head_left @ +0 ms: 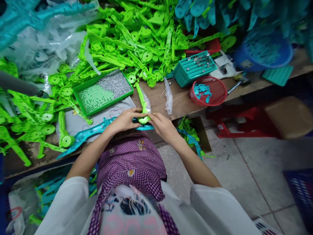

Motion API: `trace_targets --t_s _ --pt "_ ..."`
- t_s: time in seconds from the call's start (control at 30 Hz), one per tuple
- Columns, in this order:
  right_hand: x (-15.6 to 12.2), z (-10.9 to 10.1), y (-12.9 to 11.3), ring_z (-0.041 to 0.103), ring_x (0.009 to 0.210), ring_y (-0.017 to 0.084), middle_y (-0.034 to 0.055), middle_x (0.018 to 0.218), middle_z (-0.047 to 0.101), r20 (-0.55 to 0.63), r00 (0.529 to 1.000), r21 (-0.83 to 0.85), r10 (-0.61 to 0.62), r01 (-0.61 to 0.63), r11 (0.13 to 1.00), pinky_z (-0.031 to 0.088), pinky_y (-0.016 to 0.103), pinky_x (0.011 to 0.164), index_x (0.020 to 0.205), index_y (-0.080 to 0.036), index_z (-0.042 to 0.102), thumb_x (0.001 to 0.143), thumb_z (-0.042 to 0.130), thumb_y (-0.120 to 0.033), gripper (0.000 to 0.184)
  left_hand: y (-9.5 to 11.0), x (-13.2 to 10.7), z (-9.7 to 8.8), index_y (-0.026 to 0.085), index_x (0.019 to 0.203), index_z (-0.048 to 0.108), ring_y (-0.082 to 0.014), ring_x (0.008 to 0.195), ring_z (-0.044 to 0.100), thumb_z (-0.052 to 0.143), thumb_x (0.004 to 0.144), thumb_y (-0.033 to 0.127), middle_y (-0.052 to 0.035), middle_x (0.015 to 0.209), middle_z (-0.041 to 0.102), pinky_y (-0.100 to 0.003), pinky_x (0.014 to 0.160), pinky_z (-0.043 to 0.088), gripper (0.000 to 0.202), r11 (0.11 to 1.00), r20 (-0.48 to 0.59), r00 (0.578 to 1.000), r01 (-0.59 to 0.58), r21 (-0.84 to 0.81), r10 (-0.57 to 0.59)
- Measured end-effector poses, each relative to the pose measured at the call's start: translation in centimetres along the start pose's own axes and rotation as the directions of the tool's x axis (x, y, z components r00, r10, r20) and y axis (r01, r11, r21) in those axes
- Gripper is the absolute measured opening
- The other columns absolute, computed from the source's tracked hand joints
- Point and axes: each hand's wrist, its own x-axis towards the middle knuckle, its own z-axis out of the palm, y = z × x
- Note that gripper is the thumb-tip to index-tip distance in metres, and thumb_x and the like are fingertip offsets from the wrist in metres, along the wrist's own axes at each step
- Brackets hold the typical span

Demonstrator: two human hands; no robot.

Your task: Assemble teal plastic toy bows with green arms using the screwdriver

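At the bench edge in front of my apron, my left hand and my right hand close on a lime-green plastic piece from both sides. Its round end lies between my fingertips, and its narrow arm points away from me. Under my hands runs a long turquoise plastic piece, with thin red wire near its middle. Whether the two pieces touch is hidden by my fingers. Right of the green piece lies a clear plastic piece. Another lime-green piece rests to the left.
A green tray holds small metal parts. Lime-green pieces heap up behind it. To the right stand stacked teal trays, a red basket with turquoise bits and a blue tub. A red stool stands beyond the bench.
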Motion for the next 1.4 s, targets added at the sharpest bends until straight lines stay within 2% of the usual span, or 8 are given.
trace_targets --t_s 0.23,0.5,0.63,0.77,0.9,1.0,1.13,1.4 --pt "-0.2 0.3 -1.0 0.063 0.100 0.025 0.0144 0.107 0.065 -0.023 0.999 -0.063 0.047 -0.048 0.997 0.055 0.042 0.086 0.128 -0.020 0.058 0.098 0.038 -0.026 0.037 -0.7 0.0 0.6 0.030 0.124 0.064 -0.0224 0.116 0.060 0.071 0.079 0.017 -0.0069 0.129 0.060 -0.042 0.100 0.049 0.048 0.999 -0.040 0.999 -0.021 -0.033 0.020" --pt "-0.1 0.2 -1.5 0.063 0.085 0.023 0.0132 0.101 0.069 0.056 0.997 -0.333 0.052 -0.031 0.942 0.050 0.037 0.070 0.123 -0.017 0.061 0.098 0.036 -0.023 0.037 -1.2 0.0 0.7 0.028 0.123 0.064 -0.0244 0.126 0.054 0.077 0.073 0.012 -0.0105 0.139 0.052 -0.044 0.104 0.048 0.054 0.994 -0.067 0.993 -0.099 -0.041 0.096" --pt "-0.3 0.1 -1.5 0.062 0.087 0.024 0.0126 0.103 0.070 0.056 0.997 -0.355 0.053 -0.030 0.934 0.048 0.037 0.068 0.124 -0.019 0.061 0.097 0.038 -0.024 0.036 -1.5 -0.2 1.2 0.028 0.128 0.059 -0.0235 0.136 0.044 0.075 0.077 0.018 -0.0095 0.149 0.043 -0.045 0.109 0.044 0.054 0.990 -0.060 0.990 -0.131 -0.062 0.127" --pt "-0.1 -0.8 -1.5 0.064 0.089 0.024 0.0122 0.100 0.070 0.075 0.995 -0.274 0.061 -0.038 0.961 0.050 0.037 0.071 0.120 -0.019 0.065 0.097 0.040 -0.027 0.035 -1.5 -0.3 1.5 0.024 0.129 0.059 -0.0228 0.133 0.048 0.073 0.080 0.020 -0.0116 0.147 0.045 -0.043 0.109 0.044 0.051 0.987 -0.075 0.986 -0.151 -0.049 0.147" --pt "2.8 -2.4 -0.7 0.066 0.094 0.022 0.0099 0.100 0.070 0.089 0.995 -0.077 0.047 -0.041 0.996 0.055 0.038 0.082 0.115 -0.021 0.068 0.097 0.042 -0.033 0.034 -1.4 -0.3 1.2 0.023 0.125 0.062 -0.0236 0.131 0.050 0.075 0.079 0.021 -0.0125 0.146 0.046 -0.042 0.108 0.046 0.048 0.988 -0.068 0.988 -0.146 -0.053 0.142" --pt "7.1 -2.0 0.7 0.060 0.117 0.023 0.0126 0.124 0.065 -0.020 0.999 -0.027 0.042 -0.042 0.999 0.049 0.042 0.100 0.127 -0.018 0.061 0.097 0.039 -0.030 0.039 -1.3 -0.2 0.9 0.025 0.124 0.063 -0.0243 0.130 0.051 0.075 0.078 0.022 -0.0106 0.147 0.045 -0.043 0.107 0.046 0.048 0.989 -0.036 0.991 -0.128 -0.068 0.126" --pt "11.3 -0.1 2.5 0.043 0.138 0.023 0.0088 0.143 0.053 0.115 0.993 -0.048 -0.017 0.023 0.999 0.038 0.048 0.111 0.135 -0.019 0.054 0.095 0.042 -0.021 0.042 -1.3 -0.4 0.8 0.024 0.124 0.063 -0.0251 0.130 0.051 0.075 0.078 0.019 -0.0118 0.146 0.046 -0.043 0.106 0.047 0.048 0.987 -0.052 0.991 -0.128 -0.097 0.123" --pt "11.4 0.3 1.8 0.046 0.136 0.023 0.0103 0.144 0.051 0.163 0.985 -0.157 0.061 -0.035 0.987 0.026 0.053 0.116 0.134 -0.018 0.053 0.096 0.041 -0.018 0.041 -0.8 -0.1 0.8 0.022 0.124 0.064 -0.0259 0.130 0.050 0.065 0.088 0.031 -0.0114 0.147 0.046 -0.046 0.109 0.043 0.037 0.996 -0.028 0.996 -0.083 -0.028 0.082"
